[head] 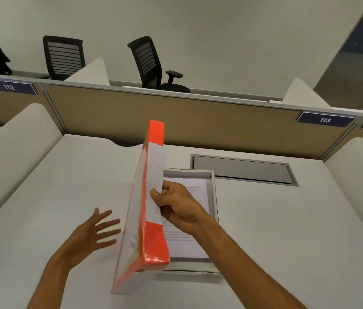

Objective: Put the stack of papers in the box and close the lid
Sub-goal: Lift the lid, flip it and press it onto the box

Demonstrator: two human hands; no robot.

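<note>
A shallow white box (213, 188) lies on the desk with a stack of printed papers (189, 244) inside it. The orange and white lid (148, 221) stands nearly on edge along the box's left side, tilted over it. My right hand (176, 208) grips the lid's side wall near its middle, thumb on the outside and fingers inside. Left of the lid, my left hand (95, 230) hovers with fingers spread, holding nothing and not touching the lid.
The white desk (287, 230) has a grey cable hatch (242, 169) behind the box. A tan partition (176, 117) with labels 112 and 113 closes the back, white dividers flank both sides, and black office chairs (151, 63) stand beyond.
</note>
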